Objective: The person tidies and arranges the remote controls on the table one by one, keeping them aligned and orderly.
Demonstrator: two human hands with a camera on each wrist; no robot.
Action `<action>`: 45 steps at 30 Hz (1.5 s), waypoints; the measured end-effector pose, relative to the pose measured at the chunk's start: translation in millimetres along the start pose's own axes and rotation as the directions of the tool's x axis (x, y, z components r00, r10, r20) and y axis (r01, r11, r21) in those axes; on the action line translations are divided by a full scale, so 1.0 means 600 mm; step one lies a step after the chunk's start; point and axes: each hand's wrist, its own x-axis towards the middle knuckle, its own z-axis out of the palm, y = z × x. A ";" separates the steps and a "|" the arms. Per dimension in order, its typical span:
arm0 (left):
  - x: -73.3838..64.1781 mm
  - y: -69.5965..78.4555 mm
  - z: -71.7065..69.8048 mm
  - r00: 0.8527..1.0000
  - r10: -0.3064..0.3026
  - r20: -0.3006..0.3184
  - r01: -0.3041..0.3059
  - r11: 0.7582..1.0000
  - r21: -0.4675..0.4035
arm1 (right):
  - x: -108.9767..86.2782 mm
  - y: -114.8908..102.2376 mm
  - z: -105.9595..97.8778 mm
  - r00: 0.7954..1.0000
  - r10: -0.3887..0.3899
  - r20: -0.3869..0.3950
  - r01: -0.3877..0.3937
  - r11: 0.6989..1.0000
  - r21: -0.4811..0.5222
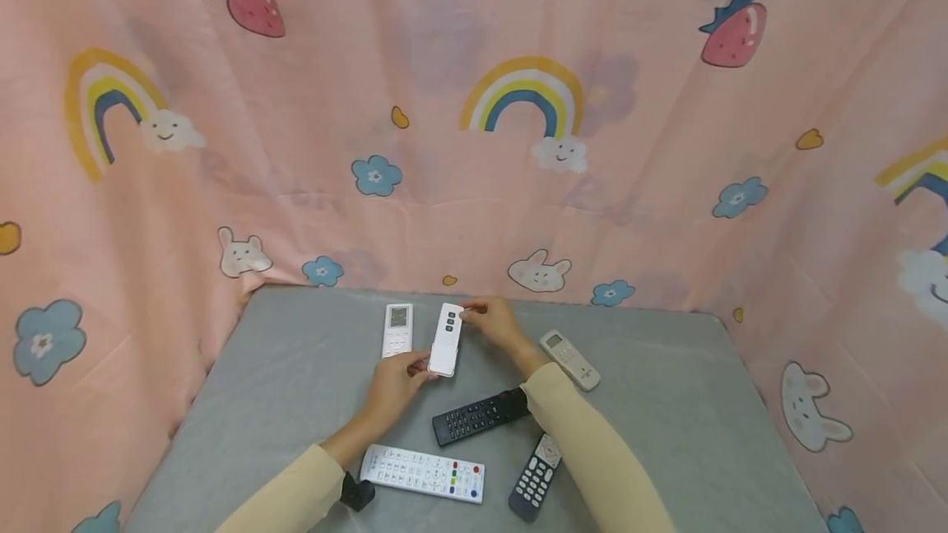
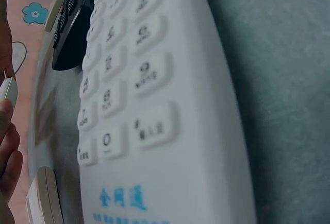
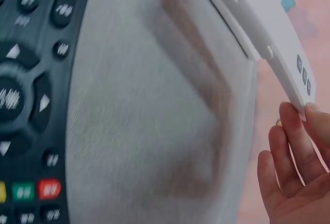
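A slim white remote control [image 1: 446, 344] with three dark buttons near its top is held up over the far part of the table. My left hand [image 1: 396, 385] pinches it at the lower end, thumb and fingers on the edge. At the upper right corner, my right hand [image 1: 499, 327] grips it between thumb and index finger. In the right wrist view the same remote [image 3: 268, 33] slants down to the right hand's fingertips, the other fingers loosely spread. Just left of it lies a white remote with a small screen [image 1: 397, 327], its lower part behind my left hand.
On the grey table [image 1: 652, 434] lie a beige remote [image 1: 573, 362], a black remote [image 1: 477, 419] partly under the right wrist, a long white remote [image 1: 424, 474] by the left wrist, and a dark remote with pale buttons [image 1: 529, 488] beside the right sleeve. A pink patterned curtain [image 1: 429, 229] borders the table.
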 end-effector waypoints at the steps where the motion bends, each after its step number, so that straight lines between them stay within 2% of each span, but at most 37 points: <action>1: 0.000 -0.002 -0.001 1.000 -0.003 0.001 0.003 1.000 0.002 | 0.002 -0.002 0.003 1.000 0.005 -0.001 -0.005 1.000 0.003; 8: 0.001 -0.014 -0.002 1.000 -0.018 0.004 0.018 1.000 0.009 | 0.012 -0.012 0.020 0.999 0.041 0.003 -0.041 0.999 0.019; 12: 0.002 -0.021 -0.002 0.999 0.032 -0.009 -0.031 0.995 0.094 | 0.018 -0.015 0.026 0.999 0.036 -0.007 -0.036 0.999 0.027; 16: 0.003 -0.025 -0.001 0.998 0.064 0.008 -0.065 0.983 0.171 | 0.023 -0.014 0.035 0.999 0.040 -0.028 -0.039 0.999 0.013; 26: 0.011 -0.026 0.002 0.993 -0.025 0.115 -0.007 0.962 0.273 | 0.030 -0.005 0.059 0.994 0.059 -0.087 -0.060 0.998 -0.009; 32: 0.015 -0.021 0.001 0.991 -0.052 0.127 0.011 0.952 0.305 | 0.032 0.001 0.068 0.991 0.072 -0.109 -0.073 0.997 -0.004; 38: 0.016 -0.024 0.003 0.992 -0.039 0.119 -0.007 0.932 0.361 | 0.035 0.006 0.079 0.985 0.131 -0.115 -0.132 0.991 0.005; 45: 0.016 -0.026 0.004 0.993 -0.027 0.113 -0.018 0.923 0.384 | 0.037 0.007 0.084 0.980 0.164 -0.111 -0.164 0.986 0.004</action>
